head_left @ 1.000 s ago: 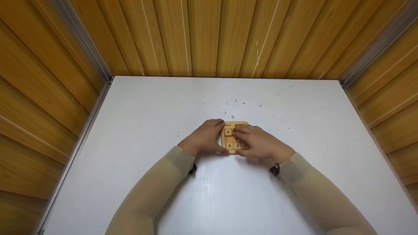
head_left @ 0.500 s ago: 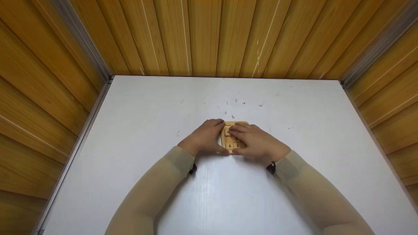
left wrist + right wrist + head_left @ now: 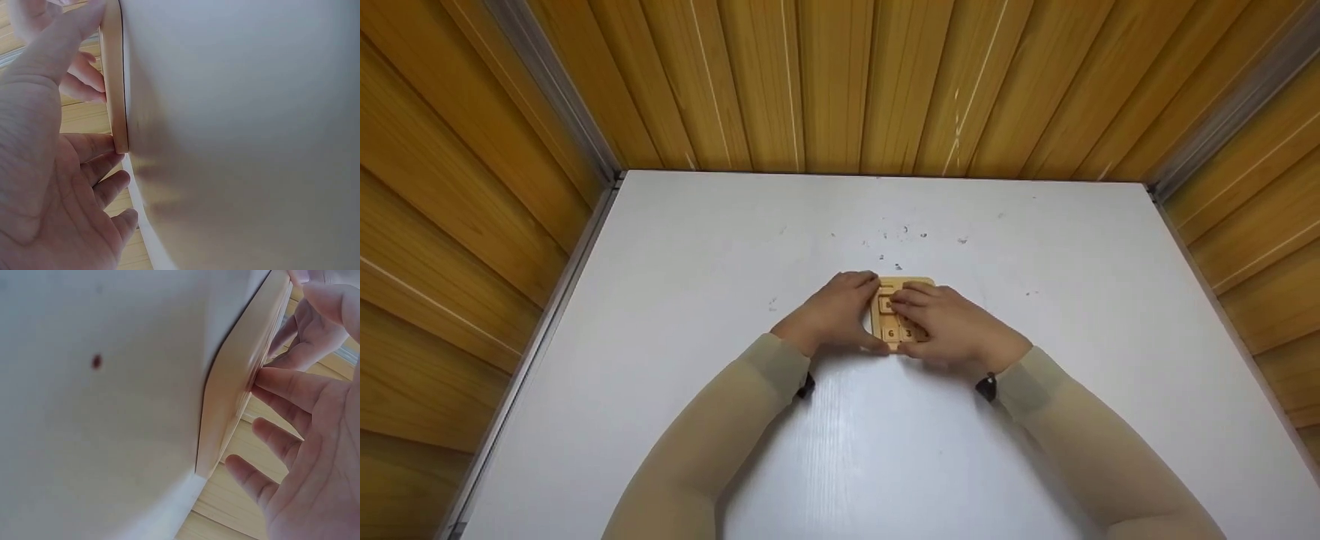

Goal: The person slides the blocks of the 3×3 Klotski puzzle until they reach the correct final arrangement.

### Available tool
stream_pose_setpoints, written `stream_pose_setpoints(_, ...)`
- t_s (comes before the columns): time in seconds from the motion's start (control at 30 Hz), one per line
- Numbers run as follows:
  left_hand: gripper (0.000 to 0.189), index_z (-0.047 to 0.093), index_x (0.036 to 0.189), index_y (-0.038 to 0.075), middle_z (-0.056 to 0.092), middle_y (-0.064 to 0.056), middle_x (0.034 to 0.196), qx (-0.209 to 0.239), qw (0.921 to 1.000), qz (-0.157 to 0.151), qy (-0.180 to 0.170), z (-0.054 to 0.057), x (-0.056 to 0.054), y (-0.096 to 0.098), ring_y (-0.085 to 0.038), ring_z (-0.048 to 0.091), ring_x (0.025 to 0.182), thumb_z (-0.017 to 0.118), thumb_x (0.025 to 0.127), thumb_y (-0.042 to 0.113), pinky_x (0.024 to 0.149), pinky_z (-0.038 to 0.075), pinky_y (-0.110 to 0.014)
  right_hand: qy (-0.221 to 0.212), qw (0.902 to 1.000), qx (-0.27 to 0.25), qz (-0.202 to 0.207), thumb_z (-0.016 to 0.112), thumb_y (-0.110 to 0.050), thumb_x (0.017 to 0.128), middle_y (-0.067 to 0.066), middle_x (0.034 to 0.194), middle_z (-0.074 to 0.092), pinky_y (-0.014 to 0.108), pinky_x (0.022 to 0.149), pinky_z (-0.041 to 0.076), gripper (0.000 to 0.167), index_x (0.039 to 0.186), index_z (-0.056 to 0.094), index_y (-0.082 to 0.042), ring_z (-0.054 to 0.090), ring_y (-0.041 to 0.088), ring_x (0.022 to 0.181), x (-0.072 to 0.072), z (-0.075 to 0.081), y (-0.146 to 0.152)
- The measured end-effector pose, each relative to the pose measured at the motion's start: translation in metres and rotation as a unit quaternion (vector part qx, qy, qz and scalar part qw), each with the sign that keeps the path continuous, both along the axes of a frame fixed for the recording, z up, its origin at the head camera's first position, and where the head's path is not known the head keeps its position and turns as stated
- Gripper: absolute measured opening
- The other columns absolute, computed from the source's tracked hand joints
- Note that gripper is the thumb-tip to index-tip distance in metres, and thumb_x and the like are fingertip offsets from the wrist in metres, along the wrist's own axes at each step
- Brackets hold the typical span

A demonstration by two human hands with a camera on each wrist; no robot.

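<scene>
A wooden number slide puzzle (image 3: 907, 281) lies flat on the table, its side edge also seen in the left wrist view. My left hand (image 3: 836, 311) holds its left side, thumb at the near corner and fingers at the far corner. Fingertips of my right hand (image 3: 960, 324) rest on the tile marked 8 (image 3: 887, 307), partly covering it; the right thumb is at the near edge. Below that tile is a bare slot, then tile 6 (image 3: 891, 334) and tile 3 (image 3: 908, 334). Tiles farther right are hidden under the right hand.
The white table (image 3: 720, 240) bears small dark marks (image 3: 898, 266) beyond the puzzle. Wood-panelled walls (image 3: 832, 90) rise along its back and both sides. Each wrist carries a black strap (image 3: 986, 387).
My right hand has shifted a little to the left, its fingertips coming over tile 8. The left hand keeps its hold, and the puzzle stays in place.
</scene>
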State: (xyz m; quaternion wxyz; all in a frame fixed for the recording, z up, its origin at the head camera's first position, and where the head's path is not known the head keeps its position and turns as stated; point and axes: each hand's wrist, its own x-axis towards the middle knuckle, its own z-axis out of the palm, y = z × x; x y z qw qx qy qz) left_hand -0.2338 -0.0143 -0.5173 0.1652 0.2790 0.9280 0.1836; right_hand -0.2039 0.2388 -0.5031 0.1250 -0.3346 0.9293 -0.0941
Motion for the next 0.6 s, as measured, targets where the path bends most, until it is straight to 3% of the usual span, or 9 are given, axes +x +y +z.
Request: stream_pose_setpoints(0.6,0.128,0.033,0.178,0.005,0.032,-0.009,0.188,0.009,0.9999,0.004,0.004,-0.0014,-0.0001,0.0009,-0.028,0.027,0.177,0.096,0.083,0.065,0.147,0.023,-0.04,0.011,0.9998,-0.008,0.013,0.069,-0.052,0.105,0.009,0.179,0.05,0.064,0.141,0.033,0.078,0.167,0.055,-0.006,0.036,0.035,0.173,0.0091,-0.0014,0.0034)
